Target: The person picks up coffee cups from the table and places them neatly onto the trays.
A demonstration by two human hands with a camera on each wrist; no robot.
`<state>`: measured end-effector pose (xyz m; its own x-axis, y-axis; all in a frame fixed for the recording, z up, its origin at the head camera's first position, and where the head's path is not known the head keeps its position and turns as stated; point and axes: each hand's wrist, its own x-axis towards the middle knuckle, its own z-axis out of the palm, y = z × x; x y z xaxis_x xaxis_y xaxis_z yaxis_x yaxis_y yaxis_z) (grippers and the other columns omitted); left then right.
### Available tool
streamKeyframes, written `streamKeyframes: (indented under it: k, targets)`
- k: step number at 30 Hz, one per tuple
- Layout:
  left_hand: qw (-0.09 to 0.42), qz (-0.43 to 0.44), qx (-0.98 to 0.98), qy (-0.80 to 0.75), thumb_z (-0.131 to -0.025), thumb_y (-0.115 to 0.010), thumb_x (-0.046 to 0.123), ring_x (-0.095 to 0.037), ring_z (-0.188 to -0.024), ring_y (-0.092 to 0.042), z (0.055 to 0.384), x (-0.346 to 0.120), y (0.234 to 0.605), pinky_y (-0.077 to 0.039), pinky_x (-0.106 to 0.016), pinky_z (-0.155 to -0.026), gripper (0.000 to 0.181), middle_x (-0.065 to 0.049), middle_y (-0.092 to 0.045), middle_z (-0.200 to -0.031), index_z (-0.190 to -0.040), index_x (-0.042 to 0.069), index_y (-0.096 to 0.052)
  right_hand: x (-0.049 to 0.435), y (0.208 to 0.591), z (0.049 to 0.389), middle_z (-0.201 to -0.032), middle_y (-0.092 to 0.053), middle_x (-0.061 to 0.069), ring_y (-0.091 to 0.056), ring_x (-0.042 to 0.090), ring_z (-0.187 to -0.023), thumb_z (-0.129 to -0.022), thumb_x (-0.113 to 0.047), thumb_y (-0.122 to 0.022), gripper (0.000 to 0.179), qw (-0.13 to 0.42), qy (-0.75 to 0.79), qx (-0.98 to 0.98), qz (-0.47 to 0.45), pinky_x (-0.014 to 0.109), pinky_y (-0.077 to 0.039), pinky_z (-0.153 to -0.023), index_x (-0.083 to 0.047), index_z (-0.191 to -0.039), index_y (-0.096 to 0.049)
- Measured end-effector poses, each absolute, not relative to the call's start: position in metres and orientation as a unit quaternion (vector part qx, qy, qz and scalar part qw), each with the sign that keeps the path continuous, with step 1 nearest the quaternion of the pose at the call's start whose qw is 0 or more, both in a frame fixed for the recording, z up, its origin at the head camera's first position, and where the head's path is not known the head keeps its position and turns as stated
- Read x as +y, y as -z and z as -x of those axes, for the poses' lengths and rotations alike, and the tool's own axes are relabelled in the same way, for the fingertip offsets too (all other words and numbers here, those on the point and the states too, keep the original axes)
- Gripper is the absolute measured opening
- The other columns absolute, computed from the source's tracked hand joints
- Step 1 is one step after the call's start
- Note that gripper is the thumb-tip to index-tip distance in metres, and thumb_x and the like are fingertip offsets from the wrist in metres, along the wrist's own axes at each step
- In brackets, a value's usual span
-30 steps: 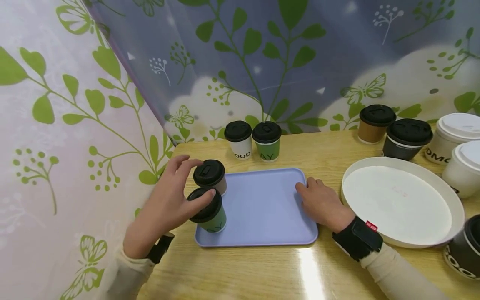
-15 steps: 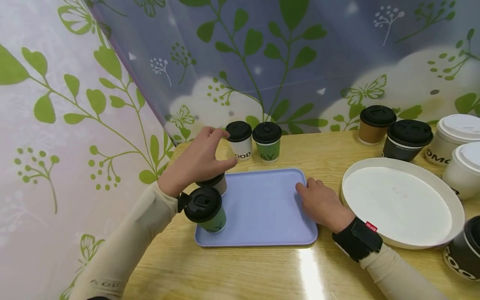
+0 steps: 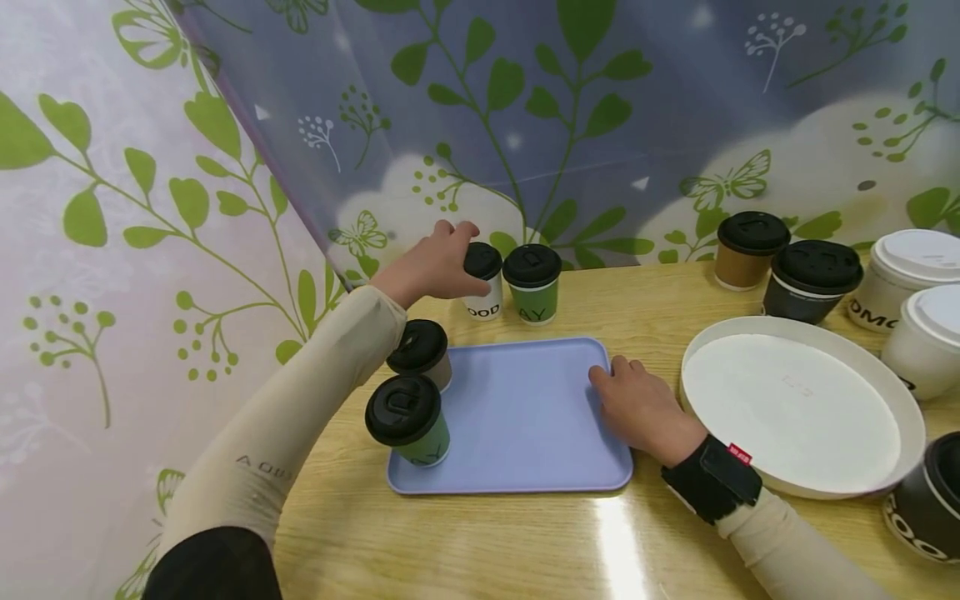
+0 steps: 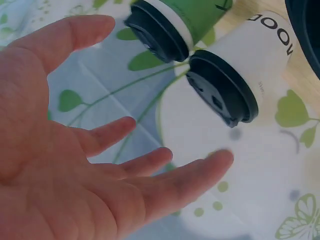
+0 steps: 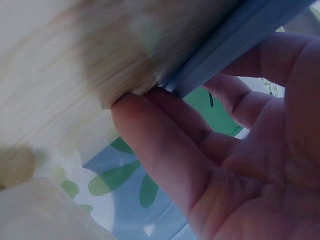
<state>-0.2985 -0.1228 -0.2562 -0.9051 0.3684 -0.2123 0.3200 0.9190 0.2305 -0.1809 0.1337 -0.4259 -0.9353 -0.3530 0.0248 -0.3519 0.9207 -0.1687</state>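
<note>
My left hand (image 3: 438, 262) is held above the table at the back left, fingers spread, beside a white paper cup (image 3: 491, 300) with a black lid. The left wrist view shows a gap between its fingertips and that cup's lid (image 4: 217, 92). Against the white cup's right side stands a green cup (image 3: 534, 300), also black-lidded. A lavender tray (image 3: 525, 417) bears a green cup (image 3: 427, 437) and a brownish cup (image 3: 442, 371) along its left side. My right hand (image 3: 641, 408) grips the tray's right edge, thumb above and fingers low by the table (image 5: 60, 95).
A round white tray (image 3: 795, 408) lies right of my right hand. Behind it stand a brown cup (image 3: 738, 267), a black cup (image 3: 798, 300) and white-lidded cups (image 3: 873, 292). Another black cup (image 3: 926, 517) is at the right edge. Patterned cloth (image 3: 562, 150) hangs behind the table.
My left hand has moved from beside the two cups on the lavender tray, away and to the right, up to the white cup. My right hand and the tray have stayed put.
</note>
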Motion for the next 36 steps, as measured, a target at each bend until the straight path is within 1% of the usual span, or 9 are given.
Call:
streamKeyframes:
  k: [5, 9, 12, 15, 18, 21, 26, 32, 36]
  targets:
    - [0.162, -0.151, 0.972, -0.076, -0.093, -0.073, 0.040, -0.040, -0.128, -0.050, 0.320, -0.112, 0.261, -0.046, -0.053, -0.101, 0.098, -0.025, -0.012, -0.165, -0.166, 0.017, -0.012, 0.133, 0.426, 0.181, -0.096, -0.055, 0.021, -0.054, 0.032, -0.081, -0.101, -0.006, -0.059, 0.020, 0.004, 0.085, 0.980, 0.179, 0.045, -0.051, -0.062, -0.001, -0.120, -0.063]
    - [0.175, -0.130, 0.975, -0.053, -0.091, -0.077, 0.042, -0.041, -0.127, -0.052, 0.333, -0.107, 0.264, -0.046, -0.055, -0.100, 0.105, -0.024, -0.005, -0.168, -0.167, 0.023, -0.008, 0.133, 0.426, 0.179, -0.095, -0.055, 0.020, -0.054, 0.032, -0.081, -0.101, -0.006, -0.059, 0.019, 0.001, 0.086, 0.980, 0.179, 0.046, -0.051, -0.062, -0.001, -0.118, -0.063]
    - [0.177, -0.111, 0.977, -0.031, -0.088, -0.079, 0.045, -0.041, -0.122, -0.056, 0.340, -0.104, 0.267, -0.048, -0.056, -0.097, 0.108, -0.023, -0.003, -0.169, -0.167, 0.027, -0.008, 0.133, 0.426, 0.178, -0.095, -0.055, 0.020, -0.055, 0.033, -0.082, -0.101, -0.006, -0.059, 0.018, 0.001, 0.088, 0.980, 0.178, 0.046, -0.051, -0.062, -0.001, -0.118, -0.063]
    - [0.177, -0.099, 0.979, -0.016, -0.087, -0.080, 0.049, -0.037, -0.111, -0.061, 0.346, -0.103, 0.269, -0.050, -0.055, -0.092, 0.110, -0.022, -0.005, -0.169, -0.167, 0.030, -0.007, 0.133, 0.426, 0.179, -0.096, -0.055, 0.020, -0.055, 0.033, -0.083, -0.101, -0.006, -0.058, 0.018, 0.002, 0.089, 0.980, 0.178, 0.046, -0.051, -0.063, -0.001, -0.119, -0.062]
    - [0.178, -0.093, 0.980, -0.011, -0.087, -0.079, 0.051, -0.036, -0.110, -0.061, 0.350, -0.103, 0.272, -0.051, -0.055, -0.091, 0.110, -0.022, -0.006, -0.169, -0.167, 0.031, -0.006, 0.133, 0.426, 0.179, -0.096, -0.055, 0.020, -0.055, 0.033, -0.082, -0.102, -0.006, -0.057, 0.018, 0.001, 0.089, 0.980, 0.179, 0.046, -0.051, -0.063, -0.001, -0.118, -0.062]
    - [0.182, -0.087, 0.979, -0.013, -0.088, -0.078, 0.051, -0.039, -0.122, -0.058, 0.353, -0.103, 0.273, -0.049, -0.056, -0.095, 0.109, -0.022, -0.006, -0.169, -0.167, 0.032, -0.005, 0.134, 0.425, 0.179, -0.095, -0.055, 0.020, -0.054, 0.032, -0.081, -0.102, -0.006, -0.057, 0.017, 0.003, 0.089, 0.979, 0.181, 0.045, -0.051, -0.062, -0.001, -0.118, -0.062]
    - [0.194, -0.072, 0.978, -0.016, -0.088, -0.078, 0.052, -0.041, -0.142, -0.043, 0.357, -0.101, 0.279, -0.048, -0.055, -0.100, 0.110, -0.021, -0.005, -0.170, -0.168, 0.032, -0.004, 0.134, 0.424, 0.179, -0.097, -0.056, 0.021, -0.054, 0.032, -0.081, -0.102, -0.007, -0.057, 0.019, 0.007, 0.090, 0.979, 0.185, 0.045, -0.051, -0.062, -0.001, -0.120, -0.062]
    - [0.194, -0.067, 0.978, -0.018, -0.087, -0.080, 0.051, -0.042, -0.146, -0.038, 0.359, -0.098, 0.286, -0.047, -0.055, -0.102, 0.112, -0.020, -0.004, -0.170, -0.168, 0.031, -0.005, 0.134, 0.424, 0.179, -0.095, -0.055, 0.020, -0.053, 0.031, -0.079, -0.102, -0.006, -0.057, 0.017, 0.005, 0.094, 0.978, 0.185, 0.044, -0.050, -0.061, -0.001, -0.118, -0.062]
    - [0.184, -0.068, 0.980, -0.013, -0.088, -0.079, 0.051, -0.041, -0.148, -0.034, 0.359, -0.097, 0.291, -0.043, -0.057, -0.106, 0.108, -0.019, -0.009, -0.170, -0.168, 0.030, -0.010, 0.135, 0.425, 0.180, -0.095, -0.055, 0.020, -0.053, 0.031, -0.080, -0.102, -0.006, -0.057, 0.018, 0.004, 0.093, 0.979, 0.183, 0.044, -0.050, -0.061, -0.001, -0.119, -0.062]
